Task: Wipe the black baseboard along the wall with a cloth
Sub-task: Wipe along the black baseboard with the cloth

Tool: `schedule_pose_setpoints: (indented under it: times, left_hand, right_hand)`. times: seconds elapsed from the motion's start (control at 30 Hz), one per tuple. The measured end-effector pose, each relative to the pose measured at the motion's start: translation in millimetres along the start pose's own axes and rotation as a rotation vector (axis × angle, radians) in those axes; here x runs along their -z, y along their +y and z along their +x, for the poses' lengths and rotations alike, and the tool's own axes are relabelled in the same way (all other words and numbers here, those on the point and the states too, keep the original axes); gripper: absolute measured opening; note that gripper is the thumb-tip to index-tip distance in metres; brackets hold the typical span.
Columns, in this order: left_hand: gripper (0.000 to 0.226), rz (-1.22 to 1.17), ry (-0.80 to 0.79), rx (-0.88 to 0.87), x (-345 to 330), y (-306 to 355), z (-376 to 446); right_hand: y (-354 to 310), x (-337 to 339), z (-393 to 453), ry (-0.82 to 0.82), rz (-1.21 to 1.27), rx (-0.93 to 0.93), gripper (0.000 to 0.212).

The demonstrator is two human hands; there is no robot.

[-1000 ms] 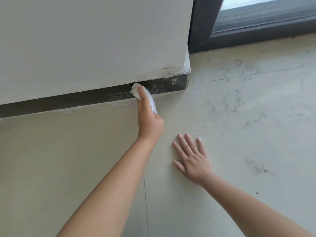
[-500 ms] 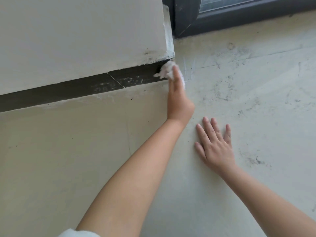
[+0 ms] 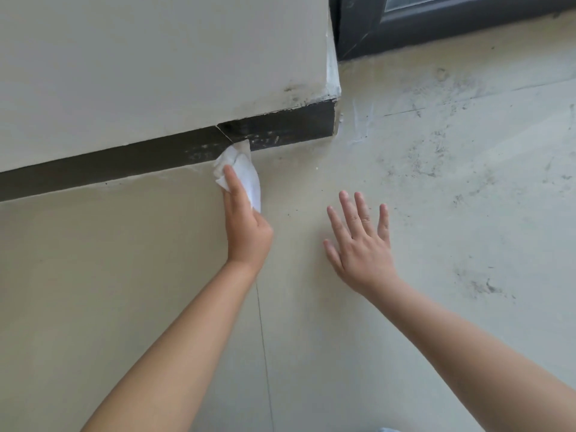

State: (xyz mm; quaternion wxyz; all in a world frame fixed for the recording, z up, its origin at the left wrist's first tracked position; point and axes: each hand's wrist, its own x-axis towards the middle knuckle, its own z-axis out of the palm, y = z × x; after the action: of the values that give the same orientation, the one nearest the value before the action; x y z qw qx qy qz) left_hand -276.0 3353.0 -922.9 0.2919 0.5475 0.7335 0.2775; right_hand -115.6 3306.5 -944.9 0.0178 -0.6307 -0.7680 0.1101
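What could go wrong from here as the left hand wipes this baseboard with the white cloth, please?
1. The cloth meets only the lower edge of the baseboard, so the upper part may get missed.
2. Pale smears near the joint may stay.
3. The left hand has a loose-looking grip, with cloth trailing on the dirty floor; it might pick up grime.

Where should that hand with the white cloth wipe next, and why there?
Probably slide the cloth rightward along the black baseboard. The left hand presses it at the lower edge beside a seam, and pale smudges show just right of it, before the corner.
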Motion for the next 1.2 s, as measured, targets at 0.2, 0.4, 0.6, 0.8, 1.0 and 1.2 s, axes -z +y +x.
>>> schedule_pose_setpoints:
  times: [0.2,0.4,0.6,0.8,1.0,1.2]
  left_hand:
    - [0.072,-0.039,0.317,0.366,44.7,-41.9,18.7]
    - [0.079,-0.14,0.219,0.308,46.2,-36.6,63.1]
    - [0.084,-0.37,0.236,0.37,20.8,-21.5,69.9]
    - [0.088,-0.456,0.274,0.405,8.0,-16.3,73.7]
    - [0.085,-0.326,0.056,0.273,-16.0,4.2,49.9]
    - [0.079,-0.254,-0.053,0.153,-45.4,29.5,39.2]
  right_hand:
    - [-42.1,-21.7,26.3,-0.102,0.139,-0.009,0.055]
    - [-52.9,-27.4,27.3,-0.047,0.036,-0.011,0.052]
    - [-53.1,-25.2,27.4,-0.036,0.038,-0.017,0.055]
    - [-51.9,-26.3,26.2,-0.002,0.048,-0.03,0.053]
    - [-44.3,-21.7,19.5,0.148,0.175,-0.021,0.055]
    - [9.1,-17.7,-21.2,0.09,0.041,-0.187,0.061]
